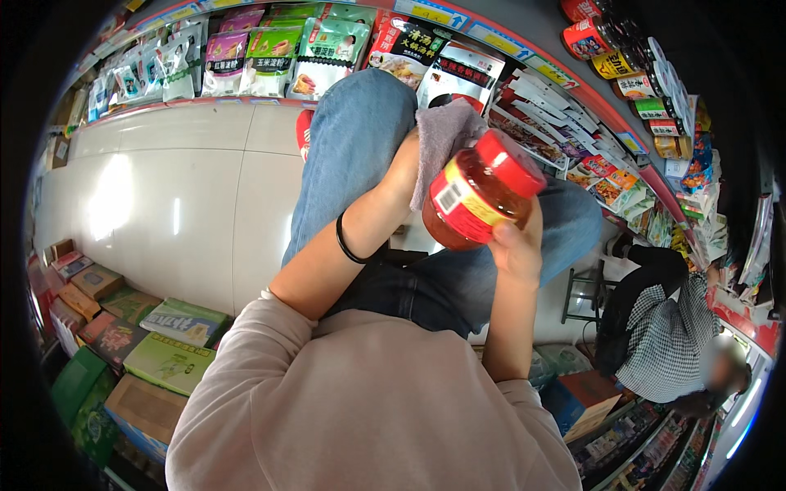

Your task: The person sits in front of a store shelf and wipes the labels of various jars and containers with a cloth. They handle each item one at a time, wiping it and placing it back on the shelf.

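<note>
My right hand (519,244) grips a glass jar (470,199) with a red screw lid (511,162) and a red and yellow label bearing a barcode. Dark red contents show through the glass, and the jar tilts over to the right. Against its upper left side lies a greyish-purple cloth (443,141). My left hand (412,161) holds this cloth, which hides most of the fingers. Both hands are above my lap, between my bent knees.
Shelves ahead carry seasoning pouches (331,58) and, at upper right, lidded jars (614,64). Cartons (169,362) are stacked at lower left. On the right, another person (666,337) sits near a dark stool frame (580,297). Pale floor tiles (184,178) lie leftward.
</note>
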Demonstrator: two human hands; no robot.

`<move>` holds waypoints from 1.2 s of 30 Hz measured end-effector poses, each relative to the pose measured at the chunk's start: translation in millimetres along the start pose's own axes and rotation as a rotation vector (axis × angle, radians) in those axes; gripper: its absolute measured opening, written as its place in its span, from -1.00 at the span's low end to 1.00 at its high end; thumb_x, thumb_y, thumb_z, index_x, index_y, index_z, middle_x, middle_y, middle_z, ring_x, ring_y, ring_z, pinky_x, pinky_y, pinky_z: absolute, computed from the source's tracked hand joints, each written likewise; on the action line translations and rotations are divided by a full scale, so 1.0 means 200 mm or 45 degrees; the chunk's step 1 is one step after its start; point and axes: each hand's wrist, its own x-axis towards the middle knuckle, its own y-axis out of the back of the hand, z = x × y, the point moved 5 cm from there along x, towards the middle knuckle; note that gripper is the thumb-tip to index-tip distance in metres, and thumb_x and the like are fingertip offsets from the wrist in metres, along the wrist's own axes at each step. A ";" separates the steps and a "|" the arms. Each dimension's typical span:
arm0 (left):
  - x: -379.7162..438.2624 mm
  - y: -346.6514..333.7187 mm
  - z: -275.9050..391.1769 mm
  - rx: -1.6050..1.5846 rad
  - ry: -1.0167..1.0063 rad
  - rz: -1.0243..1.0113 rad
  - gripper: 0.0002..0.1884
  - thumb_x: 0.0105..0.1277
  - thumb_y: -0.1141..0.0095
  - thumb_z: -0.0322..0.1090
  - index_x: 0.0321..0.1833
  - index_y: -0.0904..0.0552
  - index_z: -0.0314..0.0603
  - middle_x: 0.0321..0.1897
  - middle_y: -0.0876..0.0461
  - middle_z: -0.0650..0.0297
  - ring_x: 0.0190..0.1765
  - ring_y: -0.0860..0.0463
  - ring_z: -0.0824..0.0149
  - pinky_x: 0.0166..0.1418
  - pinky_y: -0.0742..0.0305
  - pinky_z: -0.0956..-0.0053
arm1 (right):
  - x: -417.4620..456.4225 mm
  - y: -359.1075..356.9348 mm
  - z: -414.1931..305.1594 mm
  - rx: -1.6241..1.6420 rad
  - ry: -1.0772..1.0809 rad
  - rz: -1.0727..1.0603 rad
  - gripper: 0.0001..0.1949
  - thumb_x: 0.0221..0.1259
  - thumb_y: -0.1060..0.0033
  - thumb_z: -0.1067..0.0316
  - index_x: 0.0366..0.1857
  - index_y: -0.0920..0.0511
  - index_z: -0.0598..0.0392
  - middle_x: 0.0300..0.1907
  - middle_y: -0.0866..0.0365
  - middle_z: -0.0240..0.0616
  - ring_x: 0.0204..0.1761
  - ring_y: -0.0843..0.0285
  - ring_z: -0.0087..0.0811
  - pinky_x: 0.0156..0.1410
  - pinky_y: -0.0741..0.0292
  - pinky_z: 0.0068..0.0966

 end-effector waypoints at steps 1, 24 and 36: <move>-0.02 -0.03 -0.01 -0.194 0.096 0.048 -0.65 0.62 -0.07 -0.16 0.24 -0.60 -0.30 -0.01 -0.73 0.12 -0.05 -0.75 0.26 0.08 -0.70 0.39 | -0.01 0.00 -0.03 0.046 0.036 -0.008 0.03 -0.10 -0.76 0.25 0.52 -0.26 0.32 0.42 -0.50 -0.02 0.45 -0.50 -0.16 0.57 -0.39 -0.21; -0.08 0.07 -0.09 0.062 0.320 0.087 -0.46 0.63 0.07 0.06 0.36 -0.54 -0.28 0.14 -0.71 0.03 0.03 -0.79 0.12 -0.03 -0.78 0.21 | 0.10 -0.37 -0.34 -1.991 0.440 -0.017 -0.15 0.07 -0.70 0.09 0.38 -0.36 0.26 0.19 -0.53 0.10 0.16 -0.64 0.12 0.23 -0.63 -0.08; -0.02 0.04 -0.04 -0.324 0.299 -0.110 -0.53 0.65 0.06 0.03 0.32 -0.56 -0.21 0.06 -0.74 0.04 0.03 -0.80 0.02 0.01 -0.77 0.14 | 0.36 -0.50 -1.02 -1.719 0.560 -0.063 -0.31 0.01 -0.73 0.26 0.27 -0.54 0.13 0.17 -0.68 -0.17 0.19 -0.69 -0.25 0.31 -0.61 -0.31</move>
